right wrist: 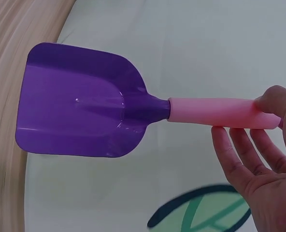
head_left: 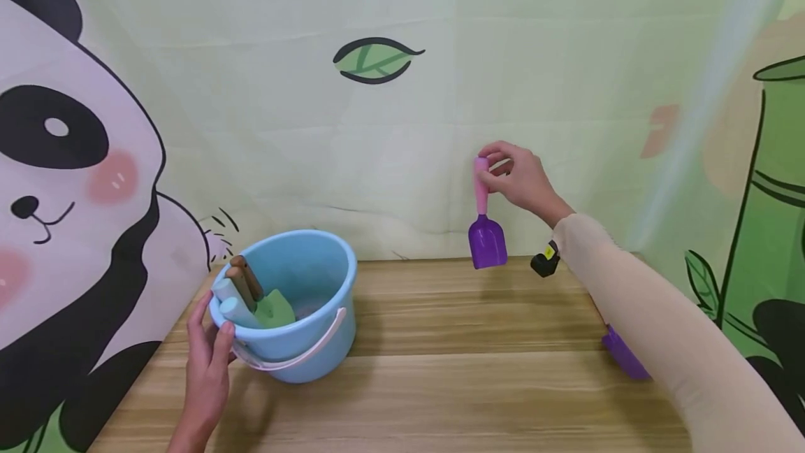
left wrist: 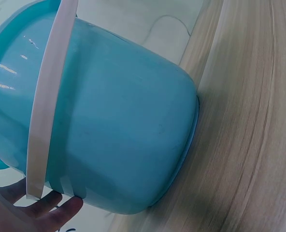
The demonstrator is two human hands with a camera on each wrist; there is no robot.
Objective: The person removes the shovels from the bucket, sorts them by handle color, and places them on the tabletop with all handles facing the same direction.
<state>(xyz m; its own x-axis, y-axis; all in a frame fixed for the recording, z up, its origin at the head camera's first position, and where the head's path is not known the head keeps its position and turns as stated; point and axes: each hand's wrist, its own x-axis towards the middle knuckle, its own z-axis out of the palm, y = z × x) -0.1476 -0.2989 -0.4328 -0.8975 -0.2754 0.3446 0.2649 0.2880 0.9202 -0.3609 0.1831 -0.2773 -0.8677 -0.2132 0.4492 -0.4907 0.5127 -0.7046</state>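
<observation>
My right hand (head_left: 517, 177) pinches the pink handle of a small toy shovel (head_left: 487, 242), which hangs blade down above the back of the table. In the right wrist view the thumb and fingertips meet the handle near its end, and the purple blade (right wrist: 75, 104) is in full sight. At the left, my left hand (head_left: 207, 362) holds the side of a light blue bucket (head_left: 321, 351) near its rim. The left wrist view has the fingers (left wrist: 61, 212) against the bucket's wall, beside its white handle (left wrist: 44, 106). Inside the bucket stand tools with brown and light blue handles and a green blade (head_left: 274, 310).
Partly behind my right sleeve (head_left: 635, 306) lies another purple tool (head_left: 625, 354) on the wooden table (head_left: 440, 397). A black object with a yellow mark (head_left: 544, 261) shows beside the right wrist. Behind the table hangs a printed cloth (head_left: 402, 180) with a panda.
</observation>
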